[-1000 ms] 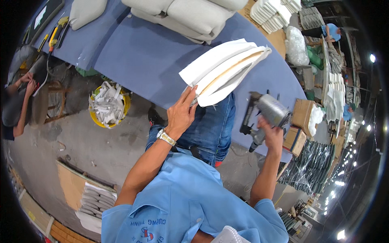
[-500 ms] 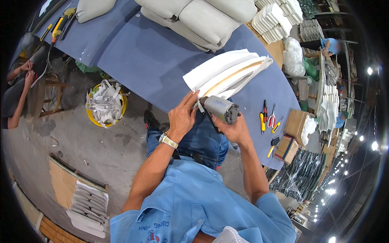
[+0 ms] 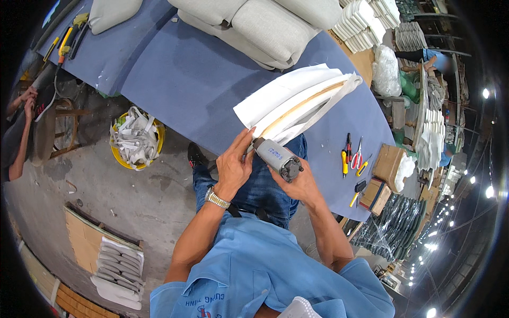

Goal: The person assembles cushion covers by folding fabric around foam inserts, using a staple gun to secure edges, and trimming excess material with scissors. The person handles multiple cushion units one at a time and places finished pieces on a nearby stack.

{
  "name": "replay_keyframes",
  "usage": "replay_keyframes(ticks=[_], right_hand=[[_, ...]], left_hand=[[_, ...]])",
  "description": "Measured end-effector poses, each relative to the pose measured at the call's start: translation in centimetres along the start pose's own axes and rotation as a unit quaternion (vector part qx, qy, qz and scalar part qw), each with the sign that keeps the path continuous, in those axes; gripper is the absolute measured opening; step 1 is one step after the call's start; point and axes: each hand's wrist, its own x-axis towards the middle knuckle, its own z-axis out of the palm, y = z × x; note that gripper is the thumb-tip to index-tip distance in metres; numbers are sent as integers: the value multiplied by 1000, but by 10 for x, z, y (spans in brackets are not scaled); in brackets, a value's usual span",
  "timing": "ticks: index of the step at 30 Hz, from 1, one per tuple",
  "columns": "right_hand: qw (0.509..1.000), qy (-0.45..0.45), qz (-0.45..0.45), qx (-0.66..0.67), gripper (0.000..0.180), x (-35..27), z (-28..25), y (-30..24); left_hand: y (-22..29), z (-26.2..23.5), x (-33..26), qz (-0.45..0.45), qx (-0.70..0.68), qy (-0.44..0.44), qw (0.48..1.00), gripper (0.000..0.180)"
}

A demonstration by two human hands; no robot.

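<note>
A curved, white-fabric-covered panel (image 3: 294, 103) with a bare wooden strip along its edge lies on the blue table, its near end toward me. My left hand (image 3: 236, 165), with a metal watch on the wrist, has its fingers together at that near corner, gripping the fabric edge. My right hand (image 3: 297, 183) is closed around a grey staple gun (image 3: 278, 159), whose nose meets the panel's near end beside my left fingertips. The gun's handle and trigger are mostly hidden under its body. A loose grey fabric flap (image 3: 328, 103) hangs along the panel's right side.
Grey cushions (image 3: 275, 32) are piled at the table's back. Scissors (image 3: 357, 153), screwdrivers and a small hammer (image 3: 358, 193) lie at right near cardboard boxes (image 3: 388, 163). A yellow bucket of scraps (image 3: 138, 139) stands on the floor at left. Another person's hands (image 3: 29, 100) show far left.
The staple gun and my right hand have swung left and slightly nearer to me, with the nose now at the panel's corner. My left hand has shifted a little left with the panel's end.
</note>
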Motion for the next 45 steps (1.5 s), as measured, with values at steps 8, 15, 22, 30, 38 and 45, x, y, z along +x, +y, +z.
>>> replay_keyframes(ticks=[8, 15, 22, 30, 38, 45], right_hand=[[999, -38, -9, -26, 37, 8, -6, -10], [999, -27, -21, -31, 35, 4, 0, -2], [998, -31, 17, -44, 40, 18, 13, -16], [997, 23, 72, 8, 36, 9, 15, -4], [998, 1, 51, -36, 35, -7, 4, 4], [999, -27, 34, -6, 34, -9, -4, 4]], left_hand=[[-3, 1, -5, -41, -40, -14, 998, 58], [-3, -14, 5, -75, -77, -67, 992, 64], [-20, -4, 3, 1, -41, 25, 999, 61], [-12, -12, 11, -24, -16, -32, 999, 55], [-10, -1, 0, 27, -13, -4, 1000, 65], [-3, -1, -1, 31, 4, -1, 1000, 70]])
